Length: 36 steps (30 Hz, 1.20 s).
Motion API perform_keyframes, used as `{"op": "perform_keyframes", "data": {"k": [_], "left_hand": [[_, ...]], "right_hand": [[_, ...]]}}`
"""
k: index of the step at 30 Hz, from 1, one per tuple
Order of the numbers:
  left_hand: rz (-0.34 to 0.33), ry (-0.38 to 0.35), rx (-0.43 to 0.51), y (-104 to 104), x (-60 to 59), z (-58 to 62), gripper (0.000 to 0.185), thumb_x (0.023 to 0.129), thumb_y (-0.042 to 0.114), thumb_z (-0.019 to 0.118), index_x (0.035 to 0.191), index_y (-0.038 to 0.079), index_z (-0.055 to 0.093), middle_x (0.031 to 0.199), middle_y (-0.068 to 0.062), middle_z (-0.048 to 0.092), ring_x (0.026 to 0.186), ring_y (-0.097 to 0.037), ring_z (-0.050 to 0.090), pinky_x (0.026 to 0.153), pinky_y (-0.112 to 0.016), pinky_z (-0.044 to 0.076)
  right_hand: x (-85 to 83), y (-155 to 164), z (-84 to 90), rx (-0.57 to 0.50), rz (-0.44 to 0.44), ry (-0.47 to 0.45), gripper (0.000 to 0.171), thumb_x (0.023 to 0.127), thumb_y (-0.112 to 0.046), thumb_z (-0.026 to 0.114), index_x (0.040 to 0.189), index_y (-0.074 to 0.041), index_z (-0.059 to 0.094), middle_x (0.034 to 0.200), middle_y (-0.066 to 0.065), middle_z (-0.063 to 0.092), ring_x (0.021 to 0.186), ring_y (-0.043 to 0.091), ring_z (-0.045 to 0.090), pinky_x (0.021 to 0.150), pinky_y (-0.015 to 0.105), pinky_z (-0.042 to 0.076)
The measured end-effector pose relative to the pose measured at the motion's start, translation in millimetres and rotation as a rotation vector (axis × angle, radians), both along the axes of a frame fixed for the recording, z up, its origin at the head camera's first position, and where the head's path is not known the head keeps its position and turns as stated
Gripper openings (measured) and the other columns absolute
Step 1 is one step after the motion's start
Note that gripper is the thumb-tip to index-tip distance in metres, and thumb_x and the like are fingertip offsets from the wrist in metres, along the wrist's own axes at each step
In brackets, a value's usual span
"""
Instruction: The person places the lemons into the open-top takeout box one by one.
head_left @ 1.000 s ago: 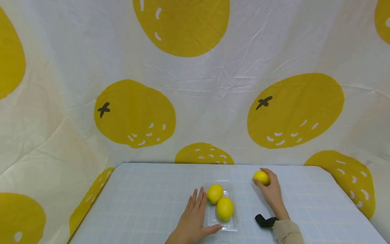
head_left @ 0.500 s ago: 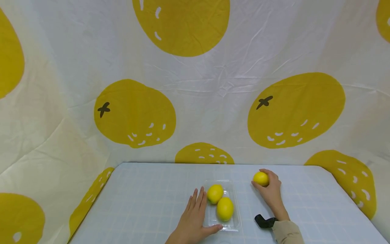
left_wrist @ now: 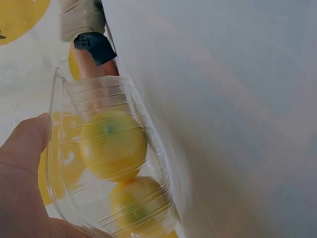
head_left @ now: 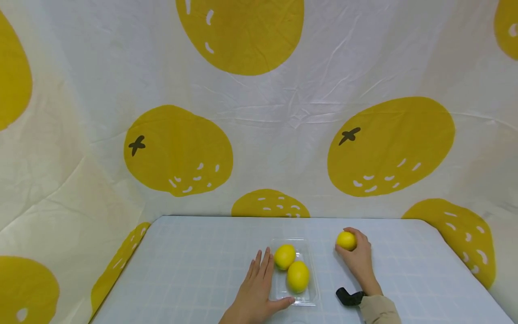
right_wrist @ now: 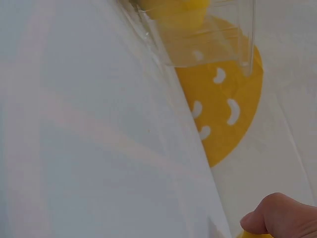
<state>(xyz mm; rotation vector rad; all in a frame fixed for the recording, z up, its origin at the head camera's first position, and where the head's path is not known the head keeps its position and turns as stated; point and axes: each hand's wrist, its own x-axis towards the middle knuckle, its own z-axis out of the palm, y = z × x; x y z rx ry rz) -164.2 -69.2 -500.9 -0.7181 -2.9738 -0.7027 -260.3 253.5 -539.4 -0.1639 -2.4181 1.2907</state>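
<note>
My right hand (head_left: 359, 261) holds a yellow lemon (head_left: 346, 241) between thumb and fingers, at the back right of the table. To its left stands a clear plastic container (head_left: 302, 247) with two lemons inside. The smaller-looking lemon (head_left: 285, 257) lies farther back, and another lemon (head_left: 298, 276) touches it in front. Along the container's left side lies my left hand (head_left: 256, 288), fingers straight and thumb spread past the near corner. The left wrist view shows that thumb (left_wrist: 27, 141) against the clear rim. At the bottom of the right wrist view, my right thumb (right_wrist: 280, 215) overlaps the held lemon.
A pale blue checked cloth (head_left: 194, 265) covers the table. Behind it hangs a white curtain (head_left: 279, 148) printed with large yellow fruit. A black device (head_left: 349, 297) is worn at my right wrist, beside a beige sleeve (head_left: 379, 309).
My right hand has come slightly nearer to me with the lemon in its grip. The left hand, the container and its two lemons have stayed in place.
</note>
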Motion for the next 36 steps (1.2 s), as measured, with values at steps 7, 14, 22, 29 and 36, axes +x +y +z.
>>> {"op": "perform_keyframes", "data": {"k": [7, 14, 22, 29, 36], "left_hand": [[0.006, -0.008, 0.000, 0, 0.3, 1.0, 0.114, 0.083, 0.078, 0.053, 0.158, 0.001, 0.015, 0.166, -0.012, 0.002, 0.151, -0.034, 0.001, 0.118, -0.055, 0.014], [0.004, -0.028, 0.008, 0, 0.1, 2.0, 0.115, 0.083, 0.078, 0.053, 0.158, 0.001, 0.014, 0.166, -0.011, 0.001, 0.151, -0.033, 0.001, 0.118, -0.055, 0.014], [-0.003, -0.013, 0.005, -1, -0.5, -1.0, 0.115, 0.083, 0.078, 0.053, 0.158, 0.001, 0.013, 0.166, -0.012, 0.001, 0.151, -0.034, 0.001, 0.118, -0.055, 0.015], [0.002, -0.012, 0.002, 0, -0.9, -2.0, 0.115, 0.083, 0.079, 0.052, 0.158, 0.001, 0.014, 0.166, -0.012, 0.001, 0.151, -0.033, 0.001, 0.118, -0.055, 0.014], [0.014, -0.043, -0.004, 1, -2.0, -0.2, 0.116, 0.081, 0.081, 0.052, 0.158, 0.002, 0.013, 0.166, -0.010, 0.000, 0.152, -0.031, -0.001, 0.119, -0.055, 0.014]], "right_hand": [[4.4, -3, 3.4, -0.016, 0.007, 0.024, 0.055, 0.080, -0.004, 0.077, 0.130, -0.005, 0.055, 0.136, 0.023, 0.046, 0.120, 0.041, 0.041, 0.098, 0.056, 0.033], [7.2, -4, 12.0, -0.066, 0.000, 0.067, 0.058, 0.079, -0.003, 0.077, 0.133, -0.005, 0.056, 0.134, 0.024, 0.045, 0.119, 0.039, 0.043, 0.095, 0.054, 0.035], [7.4, -7, 24.6, -0.129, 0.019, 0.031, 0.062, 0.082, -0.006, 0.077, 0.139, -0.009, 0.052, 0.138, 0.018, 0.048, 0.118, 0.030, 0.046, 0.098, 0.041, 0.038], [8.4, -15, 42.2, -0.169, 0.079, 0.012, 0.064, 0.085, -0.007, 0.076, 0.142, -0.012, 0.048, 0.144, 0.013, 0.046, 0.122, 0.027, 0.046, 0.106, 0.045, 0.037], [17.0, -29, 64.6, -0.138, 0.168, 0.031, 0.065, 0.085, -0.007, 0.076, 0.143, -0.013, 0.047, 0.144, 0.012, 0.047, 0.120, 0.026, 0.048, 0.099, 0.013, 0.035]]}}
